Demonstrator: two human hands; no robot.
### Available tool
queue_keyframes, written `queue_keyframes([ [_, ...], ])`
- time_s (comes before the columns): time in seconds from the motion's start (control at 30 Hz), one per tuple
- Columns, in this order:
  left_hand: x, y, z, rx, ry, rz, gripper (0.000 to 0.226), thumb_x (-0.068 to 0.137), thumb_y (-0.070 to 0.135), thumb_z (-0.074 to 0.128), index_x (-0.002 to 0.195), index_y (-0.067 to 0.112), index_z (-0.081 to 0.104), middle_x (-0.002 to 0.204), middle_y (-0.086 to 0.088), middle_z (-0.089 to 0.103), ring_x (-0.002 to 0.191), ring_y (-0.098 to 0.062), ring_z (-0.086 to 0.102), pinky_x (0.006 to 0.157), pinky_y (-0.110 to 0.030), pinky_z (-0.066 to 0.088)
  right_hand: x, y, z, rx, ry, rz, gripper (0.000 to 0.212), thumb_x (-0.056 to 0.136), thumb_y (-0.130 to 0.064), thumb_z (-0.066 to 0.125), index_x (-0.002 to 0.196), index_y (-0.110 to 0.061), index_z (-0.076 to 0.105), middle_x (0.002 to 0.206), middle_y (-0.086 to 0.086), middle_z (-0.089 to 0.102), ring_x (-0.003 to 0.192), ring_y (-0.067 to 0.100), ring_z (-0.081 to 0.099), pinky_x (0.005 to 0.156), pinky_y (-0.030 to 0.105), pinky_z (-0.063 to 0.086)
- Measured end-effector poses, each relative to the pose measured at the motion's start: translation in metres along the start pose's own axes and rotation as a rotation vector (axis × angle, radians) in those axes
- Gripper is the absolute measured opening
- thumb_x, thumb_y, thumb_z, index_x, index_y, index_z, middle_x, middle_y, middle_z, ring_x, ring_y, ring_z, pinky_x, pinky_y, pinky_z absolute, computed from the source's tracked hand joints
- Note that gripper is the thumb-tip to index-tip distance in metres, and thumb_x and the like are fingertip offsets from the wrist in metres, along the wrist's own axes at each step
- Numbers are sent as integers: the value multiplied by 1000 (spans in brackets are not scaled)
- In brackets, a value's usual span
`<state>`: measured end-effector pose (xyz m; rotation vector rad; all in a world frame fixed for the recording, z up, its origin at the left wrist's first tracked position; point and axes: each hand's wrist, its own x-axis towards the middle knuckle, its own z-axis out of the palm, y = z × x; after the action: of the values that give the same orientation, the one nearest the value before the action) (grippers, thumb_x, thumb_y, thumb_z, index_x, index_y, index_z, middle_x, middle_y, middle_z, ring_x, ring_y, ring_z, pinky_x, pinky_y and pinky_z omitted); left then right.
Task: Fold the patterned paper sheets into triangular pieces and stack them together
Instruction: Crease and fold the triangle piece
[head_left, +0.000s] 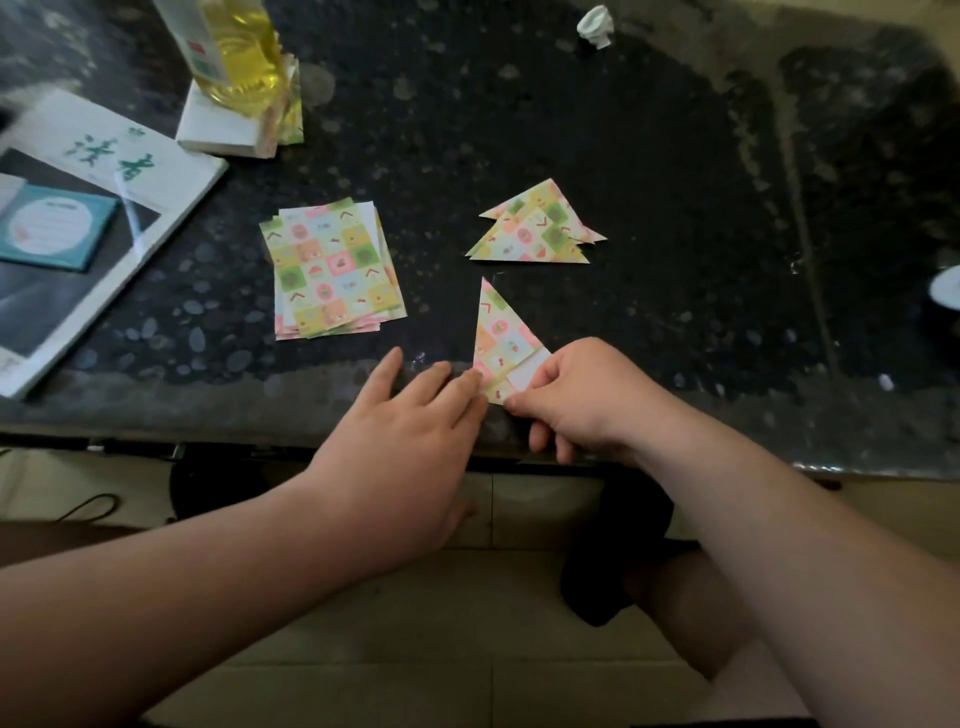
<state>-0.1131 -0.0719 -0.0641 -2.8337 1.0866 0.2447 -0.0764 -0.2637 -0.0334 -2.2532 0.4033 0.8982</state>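
- Triangle (501, 332): a part-folded patterned sheet with its apex pointing away. It lies at the near edge of the table (675, 208), between both hands. A white flap shows at its lower right.
- Right hand (576, 395): thumb and curled fingers pinch the triangle's lower right corner, at the white flap.
- Left hand (410, 410): fingers straight, tips pressing the lower left corner flat. It grasps nothing.
- Step in hand (judged): closing the last fold. The left fingertips should pin the corner so the paper cannot slide off the table edge. Edge should meet edge before any crease is made, and the crease should then run outward from the pinned corner. The white flap probably needs covering to match the finished pieces.
- Pile (535, 228): finished triangles, loosely overlapped, just beyond the triangle and apart from it.
- Sheets (332, 270): an unfolded stack, slightly fanned, left of the triangle. Many appear to remain, so the task is likely far from done.
- Bottle (234, 52): holds yellow liquid and stands on a white box (218, 124) at far left.
- Magazine (104, 171): at the left edge, with a teal pad (52, 226) on it.
- Scrap (596, 26): crumpled white paper at the far edge.
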Motion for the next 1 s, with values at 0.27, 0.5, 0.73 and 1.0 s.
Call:
queue_keyframes([
  [0.27,-3,1,-13,-31,-104,-15,91,89,68,54,160,14,32,169,-6,21,154,-28,23,124,-62,13,3,3,-15,-73,-38,96,16,98,-13,64,88,-2,71,61,7,73,40,13,57,44,20,39],
  [0.5,12,-7,-29,-348,16,-131,49,94,58,54,134,29,57,137,10,48,129,-14,44,115,-38,31,0,10,-28,-99,-78,13,15,96,-16,67,84,-9,68,60,6,71,42,15,59,48,24,42],
  [0.73,60,-24,-49,-743,-328,-513,37,96,46,65,72,19,70,50,9,66,44,-2,58,57,-26,48,4,1,-9,0,-52,-71,17,98,-21,68,85,-11,70,62,3,72,42,13,61,38,20,39],
  [1.0,75,-26,-50,-891,-536,-600,25,97,22,68,92,-2,71,65,-8,74,44,-16,64,43,-23,44,8,0,-12,39,-70,-22,13,96,-19,69,87,-11,72,66,5,75,42,13,61,40,21,40],
])
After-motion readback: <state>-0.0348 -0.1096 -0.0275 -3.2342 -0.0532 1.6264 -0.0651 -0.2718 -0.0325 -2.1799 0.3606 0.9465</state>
